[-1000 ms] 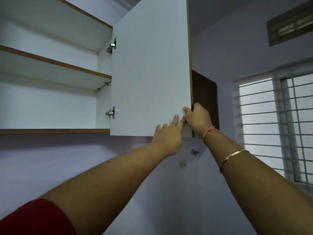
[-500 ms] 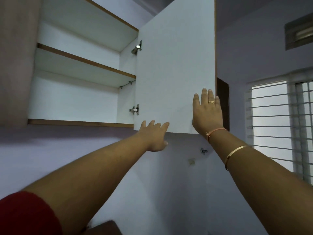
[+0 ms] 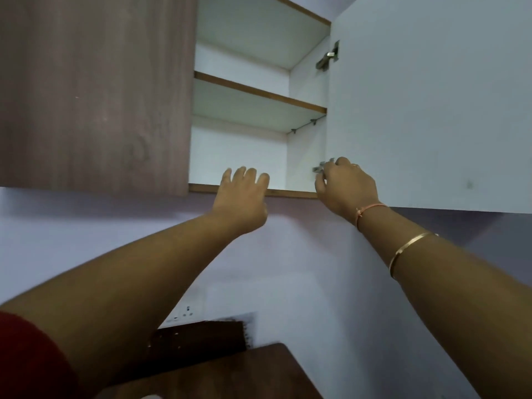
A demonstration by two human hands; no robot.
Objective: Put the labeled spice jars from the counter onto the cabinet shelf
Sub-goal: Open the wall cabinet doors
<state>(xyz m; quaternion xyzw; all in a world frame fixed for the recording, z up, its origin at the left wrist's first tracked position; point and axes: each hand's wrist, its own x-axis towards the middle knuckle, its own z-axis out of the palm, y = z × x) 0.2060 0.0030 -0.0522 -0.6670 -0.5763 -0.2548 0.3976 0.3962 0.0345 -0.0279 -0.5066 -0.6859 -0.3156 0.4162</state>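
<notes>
The wall cabinet stands with its white right door [image 3: 431,110] swung open and its brown left door [image 3: 95,90] shut. Inside, the bottom shelf edge [image 3: 290,193] and a middle shelf [image 3: 259,95] are bare. My left hand [image 3: 243,194] is raised in front of the bottom shelf edge, fingers spread, holding nothing. My right hand [image 3: 345,185] is at the door's hinge side by the lower hinge [image 3: 319,167], fingers curled; whether it grips anything is unclear. No spice jars are in view.
A dark brown counter surface [image 3: 230,372] lies below, with a wall socket [image 3: 185,311] on the pale wall above it. An upper hinge [image 3: 328,57] sits on the open door.
The view has swung left and down. My right hand has come off the door's face and moved to its hinge side. My left hand has shifted in front of the bottom shelf edge.
</notes>
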